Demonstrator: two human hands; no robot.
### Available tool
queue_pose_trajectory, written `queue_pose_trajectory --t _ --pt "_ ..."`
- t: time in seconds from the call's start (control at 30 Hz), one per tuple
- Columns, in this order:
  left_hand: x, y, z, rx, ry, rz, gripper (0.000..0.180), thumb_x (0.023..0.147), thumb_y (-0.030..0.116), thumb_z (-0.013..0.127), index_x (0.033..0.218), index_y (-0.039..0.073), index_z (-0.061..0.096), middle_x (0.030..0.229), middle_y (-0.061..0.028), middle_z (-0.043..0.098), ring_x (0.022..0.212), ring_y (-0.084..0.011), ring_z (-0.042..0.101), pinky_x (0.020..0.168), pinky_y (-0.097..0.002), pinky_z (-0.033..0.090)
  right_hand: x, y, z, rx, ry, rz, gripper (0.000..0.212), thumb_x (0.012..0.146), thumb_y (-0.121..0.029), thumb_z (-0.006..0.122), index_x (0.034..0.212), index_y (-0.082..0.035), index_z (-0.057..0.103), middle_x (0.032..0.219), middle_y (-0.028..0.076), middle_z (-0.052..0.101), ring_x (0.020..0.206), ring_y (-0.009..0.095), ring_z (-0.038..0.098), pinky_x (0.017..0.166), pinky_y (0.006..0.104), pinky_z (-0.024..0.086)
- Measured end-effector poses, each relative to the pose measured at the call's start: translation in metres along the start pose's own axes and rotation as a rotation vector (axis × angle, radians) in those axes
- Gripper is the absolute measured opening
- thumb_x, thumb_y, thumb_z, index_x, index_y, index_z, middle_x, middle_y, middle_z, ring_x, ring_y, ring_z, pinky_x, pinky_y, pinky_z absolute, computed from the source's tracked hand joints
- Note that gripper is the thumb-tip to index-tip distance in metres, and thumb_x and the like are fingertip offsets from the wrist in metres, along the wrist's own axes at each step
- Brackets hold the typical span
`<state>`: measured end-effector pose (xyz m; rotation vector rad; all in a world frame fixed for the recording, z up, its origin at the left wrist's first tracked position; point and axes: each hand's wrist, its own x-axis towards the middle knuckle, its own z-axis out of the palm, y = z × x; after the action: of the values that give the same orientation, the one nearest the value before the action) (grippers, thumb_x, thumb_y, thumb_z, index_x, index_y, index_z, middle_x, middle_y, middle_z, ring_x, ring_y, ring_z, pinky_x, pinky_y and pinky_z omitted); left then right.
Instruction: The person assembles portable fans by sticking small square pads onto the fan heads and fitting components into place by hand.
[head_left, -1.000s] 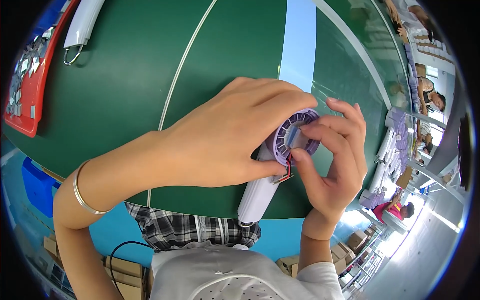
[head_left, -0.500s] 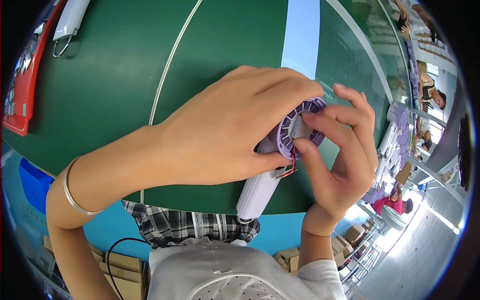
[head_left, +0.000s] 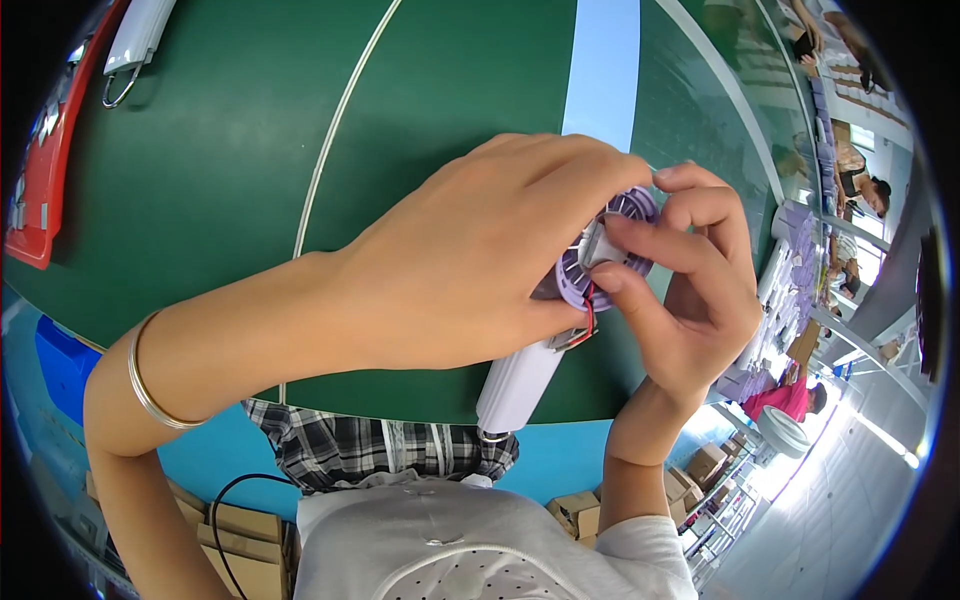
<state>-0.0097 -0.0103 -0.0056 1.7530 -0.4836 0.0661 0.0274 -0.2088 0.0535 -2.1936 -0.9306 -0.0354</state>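
Observation:
My left hand [head_left: 480, 240] is closed around the purple slatted head of a handheld fan [head_left: 517, 388], its back toward me. The fan's pale lavender handle slants down toward the table's front edge, with a metal loop at its end. Short red and dark wires [head_left: 590, 318] stick out by my left thumb. My right hand [head_left: 700, 275] pinches a small grey part [head_left: 602, 247] at the middle of the fan head between thumb and index finger. Its other fingers curl beside the head. My left hand hides the far side of the fan head.
Another pale handle [head_left: 135, 45] with a metal loop lies at the far left of the green table [head_left: 220, 150]. A red tray [head_left: 40, 225] with small parts is at the left edge. Purple and white parts [head_left: 785, 260] are heaped at the right, near other people.
Both hands and the fan have shifted slightly right. My right thumb and index finger have moved a little on the grey part, and the fan head has turned slightly.

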Motion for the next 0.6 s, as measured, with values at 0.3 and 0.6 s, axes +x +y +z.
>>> queue_pose_trajectory --t 0.3,0.6 --pt "0.000 0.000 -0.004 0.034 0.026 0.053 0.080 0.064 0.007 0.086 0.137 0.009 0.053 0.132 -0.0105 0.061 0.118 -0.0320 0.060 0.097 -0.0407 0.052 0.013 0.014 0.000 0.167 -0.043 -0.079 0.029 0.059 -0.007 0.090 0.084 -0.002 0.076 0.083 0.003 0.047 0.082 0.021 0.052 0.071 0.0330 0.046" --pt "0.000 0.003 -0.005 0.074 -0.024 0.076 0.080 0.062 0.013 0.089 0.134 0.006 0.054 0.131 -0.0127 0.061 0.119 -0.0355 0.058 0.099 -0.0436 0.049 -0.004 0.028 0.011 0.492 0.078 -0.041 0.033 0.067 -0.003 0.086 0.098 0.002 0.076 0.096 0.008 0.056 0.097 0.024 0.056 0.086 0.0388 0.049"
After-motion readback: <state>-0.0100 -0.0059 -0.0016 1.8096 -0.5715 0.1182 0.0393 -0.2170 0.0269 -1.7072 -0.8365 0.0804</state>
